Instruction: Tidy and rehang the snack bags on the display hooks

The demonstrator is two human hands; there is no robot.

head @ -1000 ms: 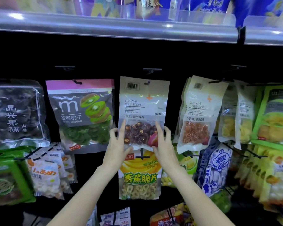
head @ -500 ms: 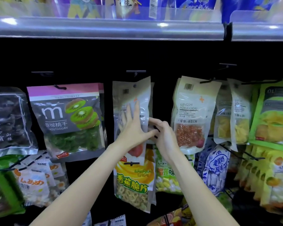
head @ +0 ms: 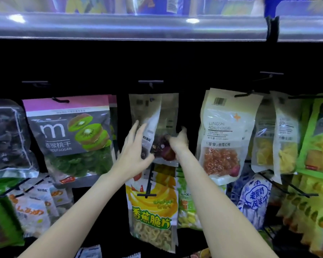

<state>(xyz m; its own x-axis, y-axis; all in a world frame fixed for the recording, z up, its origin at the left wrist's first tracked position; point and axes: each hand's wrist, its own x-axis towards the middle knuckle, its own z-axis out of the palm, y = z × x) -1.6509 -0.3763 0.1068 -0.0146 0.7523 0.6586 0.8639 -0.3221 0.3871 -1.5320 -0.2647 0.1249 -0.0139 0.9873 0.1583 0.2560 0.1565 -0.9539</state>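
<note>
Dark shop shelving fills the view, with black hooks [head: 150,83] sticking out of the back wall and a shiny rail [head: 127,25] above. At the centre hang two pale bags [head: 147,116] of dark dried fruit, one behind the other, under the middle hook. It is hard to tell if both are really on the hook, because the top part is dim. Left of them is a kiwi bag [head: 71,138], right of them a bag with orange pieces [head: 224,138], and below a banana chip bag [head: 153,216].

The bags look light and soft, with thin smooth film that bends and can slip. The contents sit low, so the bottom is the heavy part. The flat upper strip near the hole seems the best place to hold for hanging.

The left hand [head: 134,151] is raised with straight, spread fingers against the left side of the front bag, touching it and not gripping. The right hand [head: 179,142] reaches further in, beside and partly behind the bags; its fingers are hidden, so it cannot be told if it grips anything. Both forearms stretch forward and up from the near edge
</note>
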